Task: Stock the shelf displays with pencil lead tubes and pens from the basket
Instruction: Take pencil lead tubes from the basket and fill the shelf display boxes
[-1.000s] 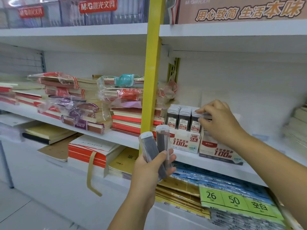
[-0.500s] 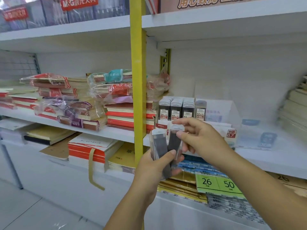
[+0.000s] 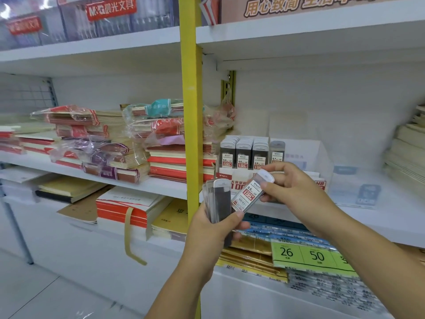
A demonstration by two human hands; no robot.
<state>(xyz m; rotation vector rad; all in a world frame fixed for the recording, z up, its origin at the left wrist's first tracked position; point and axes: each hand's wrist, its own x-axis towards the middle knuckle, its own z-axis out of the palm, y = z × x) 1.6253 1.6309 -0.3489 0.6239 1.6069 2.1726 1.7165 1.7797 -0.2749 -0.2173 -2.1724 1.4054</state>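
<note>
1. Now the clear plastic pencil lead tube with white cap and red 0.5 label (image 3: 250,195) is tilted, pinched in my right grip (image 3: 299,192), freshly drawn from my left grip (image 3: 213,229); it is probably next for the shelf.
2. My left grip clasps the remaining dark tubes (image 3: 218,201); I can't tell how many.
3. The white cardboard display box (image 3: 236,173) stands just behind; the basket is out of view.

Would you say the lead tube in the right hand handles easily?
Probably stiff and light: the right hand pinches the slim plastic lead tube by fingertips alone. Its glossy sides look slippery; stood upright, it might tip.
</note>
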